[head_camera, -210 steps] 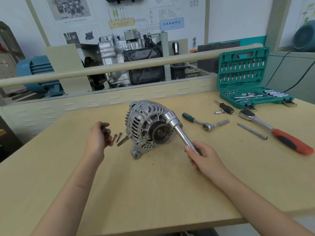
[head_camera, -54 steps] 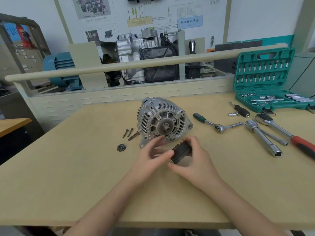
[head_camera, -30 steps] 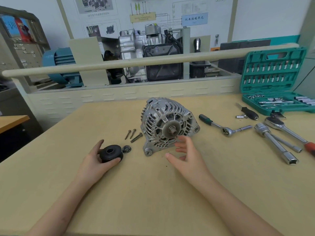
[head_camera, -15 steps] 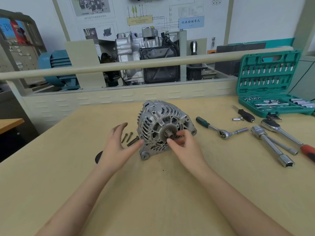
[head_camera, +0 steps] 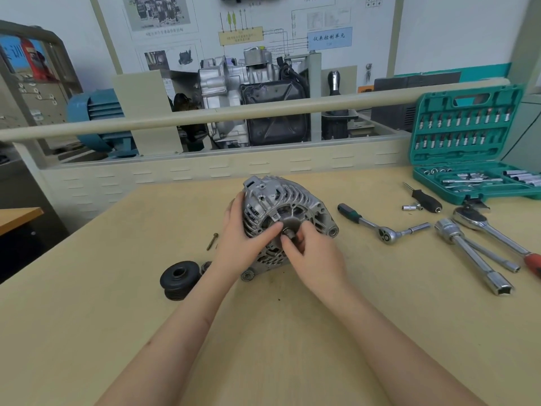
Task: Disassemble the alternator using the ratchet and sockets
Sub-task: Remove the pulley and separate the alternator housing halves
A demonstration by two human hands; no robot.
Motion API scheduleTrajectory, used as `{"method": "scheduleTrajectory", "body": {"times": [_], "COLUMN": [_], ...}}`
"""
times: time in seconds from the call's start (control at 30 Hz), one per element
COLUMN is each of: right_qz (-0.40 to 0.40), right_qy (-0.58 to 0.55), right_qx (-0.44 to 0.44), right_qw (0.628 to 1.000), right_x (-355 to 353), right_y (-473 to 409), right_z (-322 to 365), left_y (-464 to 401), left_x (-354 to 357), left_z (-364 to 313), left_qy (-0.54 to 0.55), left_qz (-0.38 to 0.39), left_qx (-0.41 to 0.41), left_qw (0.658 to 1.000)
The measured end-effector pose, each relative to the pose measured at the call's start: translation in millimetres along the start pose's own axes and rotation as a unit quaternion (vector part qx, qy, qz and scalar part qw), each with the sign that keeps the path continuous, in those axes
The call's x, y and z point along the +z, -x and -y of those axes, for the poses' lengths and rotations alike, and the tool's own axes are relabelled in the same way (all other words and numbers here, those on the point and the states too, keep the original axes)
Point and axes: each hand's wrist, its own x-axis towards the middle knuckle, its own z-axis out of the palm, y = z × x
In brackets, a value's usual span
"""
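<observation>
Tabletop (head_camera: 292, 332) centre: alternator (head_camera: 288, 219). Pulley (head_camera: 179, 279) and bolt (head_camera: 212, 241) off, lying at eight o'clock. My left hand (head_camera: 238, 240) grips the housing; right hand (head_camera: 313, 253) pinches the shaft. Housing unsplit.

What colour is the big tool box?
Teal green tool box, seen in the head view.

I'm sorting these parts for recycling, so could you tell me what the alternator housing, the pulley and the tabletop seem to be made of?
Alternator housing: likely cast aluminium, judging by its dull silver-grey, ribbed, slightly grainy surface.
Pulley: matte black with grooves around its rim; probably coated or darkened metal, though plastic cannot be ruled out.
Tabletop: smooth pale yellow-tan with a faint speckle and no visible grain, most likely laminate over board.
</observation>
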Motion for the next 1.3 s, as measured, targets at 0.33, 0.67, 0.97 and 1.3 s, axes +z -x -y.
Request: {"method": "scheduleTrajectory", "body": {"times": [0.33,0.67,0.97,1.3], "right_qz": [0.028,0.039,0.035,0.118], "right_qy": [0.126,0.192,0.197,-0.052], "right_qx": [-0.05,-0.079,-0.115,0.062], "right_qw": [0.99,0.977,0.973,0.99], "right_x": [-8,-23,-40,-71], "right_y": [-2,14,45,22], "right_z": [1,7,12,-54], "left_y": [7,25,39,56], "left_x": [7,6,1,-17], "left_z": [-1,-6,-6,-7], "left_qy": [0.0,0.023,0.151,-0.006], "left_qz": [-0.012,-0.007,0.073,0.149], "left_qx": [0.003,0.006,0.03,-0.08], "left_qw": [1.0,1.0,0.985,0.986]}}
